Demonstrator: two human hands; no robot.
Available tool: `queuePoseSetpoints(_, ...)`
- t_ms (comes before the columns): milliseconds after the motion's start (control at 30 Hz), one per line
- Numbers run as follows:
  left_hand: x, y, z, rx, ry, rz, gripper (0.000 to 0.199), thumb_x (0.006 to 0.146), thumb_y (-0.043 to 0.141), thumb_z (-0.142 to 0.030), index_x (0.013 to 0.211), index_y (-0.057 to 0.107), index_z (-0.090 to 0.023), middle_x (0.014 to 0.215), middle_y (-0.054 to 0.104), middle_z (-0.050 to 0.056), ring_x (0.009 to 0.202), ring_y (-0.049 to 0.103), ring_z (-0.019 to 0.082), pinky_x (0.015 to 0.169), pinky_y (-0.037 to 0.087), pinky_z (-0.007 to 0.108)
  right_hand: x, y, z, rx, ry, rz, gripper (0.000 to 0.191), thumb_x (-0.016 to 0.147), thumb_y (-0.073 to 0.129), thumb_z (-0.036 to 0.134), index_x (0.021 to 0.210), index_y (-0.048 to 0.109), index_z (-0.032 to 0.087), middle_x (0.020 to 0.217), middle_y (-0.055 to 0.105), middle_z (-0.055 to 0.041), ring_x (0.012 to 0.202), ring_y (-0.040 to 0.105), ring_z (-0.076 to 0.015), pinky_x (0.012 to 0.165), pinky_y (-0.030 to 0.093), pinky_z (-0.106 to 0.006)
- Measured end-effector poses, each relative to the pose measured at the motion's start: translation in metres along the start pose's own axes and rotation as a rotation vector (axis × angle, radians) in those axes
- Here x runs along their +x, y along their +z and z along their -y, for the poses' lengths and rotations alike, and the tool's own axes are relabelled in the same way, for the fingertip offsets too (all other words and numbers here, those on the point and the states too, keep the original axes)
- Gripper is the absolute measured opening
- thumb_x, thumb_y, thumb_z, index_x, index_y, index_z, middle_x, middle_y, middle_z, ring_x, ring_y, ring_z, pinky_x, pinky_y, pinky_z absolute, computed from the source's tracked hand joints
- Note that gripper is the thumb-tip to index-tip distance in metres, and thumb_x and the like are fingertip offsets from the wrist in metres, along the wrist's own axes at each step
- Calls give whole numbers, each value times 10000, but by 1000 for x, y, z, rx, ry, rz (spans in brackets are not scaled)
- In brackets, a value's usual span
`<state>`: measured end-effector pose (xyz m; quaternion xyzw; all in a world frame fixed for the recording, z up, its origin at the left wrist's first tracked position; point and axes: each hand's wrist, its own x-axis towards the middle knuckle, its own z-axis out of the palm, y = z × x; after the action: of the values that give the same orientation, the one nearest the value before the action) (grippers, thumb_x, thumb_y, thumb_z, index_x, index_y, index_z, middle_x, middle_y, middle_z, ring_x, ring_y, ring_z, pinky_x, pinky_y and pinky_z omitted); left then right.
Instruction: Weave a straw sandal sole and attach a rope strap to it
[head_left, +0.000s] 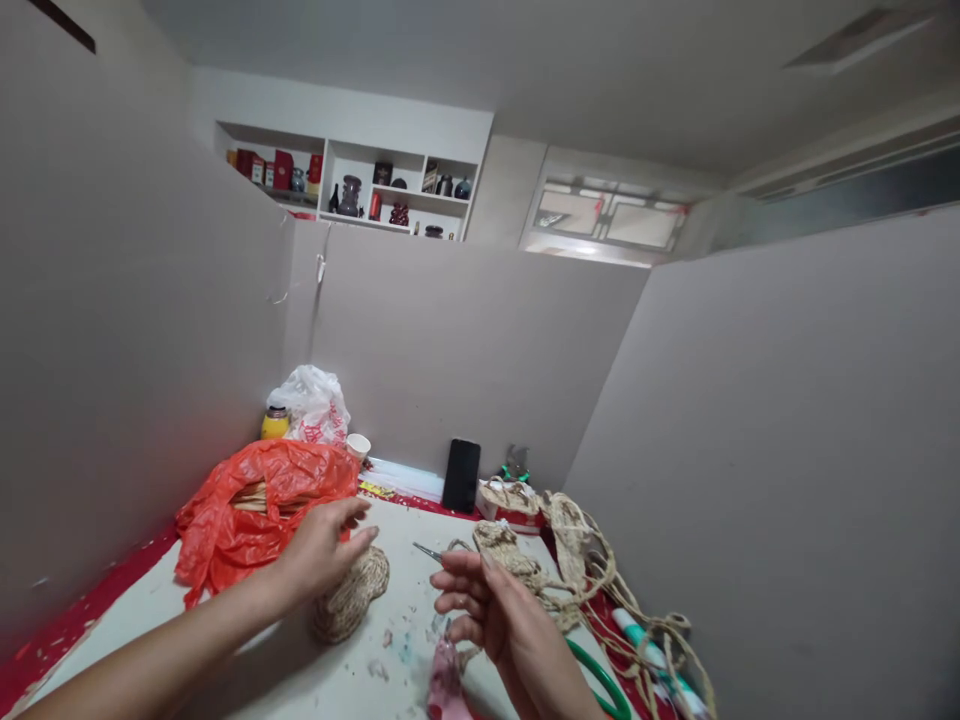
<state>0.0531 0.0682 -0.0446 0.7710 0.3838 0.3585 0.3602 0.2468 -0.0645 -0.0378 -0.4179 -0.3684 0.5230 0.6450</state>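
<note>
- My left hand [326, 550] is hanging loose, thumb apart from fingers, grasping nothing I can see; can't tell if it's touching the woven piece [351, 600].
- Woven piece is lying on the pale board [405, 515], just to the near right of my left hand, which is the nearer one.
- Its long axis is slanting near-left to far-right.
- My right hand [499, 610] is half curling, right of the woven piece, apart from it. Pointed metal tool [427, 551], 1, is showing at its fingertips; can't tell if I'm gripping it.
- Pink object [446, 685], 1, is sitting to the near right of the woven piece.
- Other woven pieces [504, 545], 3 by my count, are lying right of and beyond it, cords [682, 622] tangling alongside.
- Phone [461, 475], 1, is standing beyond it, rightward.
- Red bag [307, 462], 1, is slumping beyond it, leftward; white bag [309, 400], 1, is sitting farther out.
</note>
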Motion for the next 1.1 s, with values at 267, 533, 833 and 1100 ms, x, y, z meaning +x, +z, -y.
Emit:
queuePoseSetpoints(267,-27,22,-46,-557,109,158,202,711,740,-327,783,726,-139,725,711,55,672,616,158,657,468,260,-2,18,2,-64,-40,113,506,731,655,603,900,739,134,902,719,-137,777,641,-219,608,487,-299)
queuePoseSetpoints(533,-29,23,-59,-533,125,40,189,715,743,-319,659,677,-151,636,704,51,582,605,152,574,446,253,-3,16,16,93,62,247,483,801,587,571,905,757,131,923,712,-130,863,590,-214,639,463,-282)
queuePoseSetpoints(833,-34,25,-77,-311,334,-10,182,819,633,-312,703,640,-173,667,629,37,651,552,161,647,432,271,-10,8,18,216,74,382,501,863,491,569,1191,646,222,1101,657,-110,1082,520,-248,815,451,-367)
queuePoseSetpoints(1100,-70,58,-44,-207,797,437,390,928,372,-478,680,518,-215,572,514,32,540,450,140,542,384,239,13,-21,29,9,-155,-42,487,851,590,480,1294,511,294,995,641,-43,865,583,-178,705,494,-295)
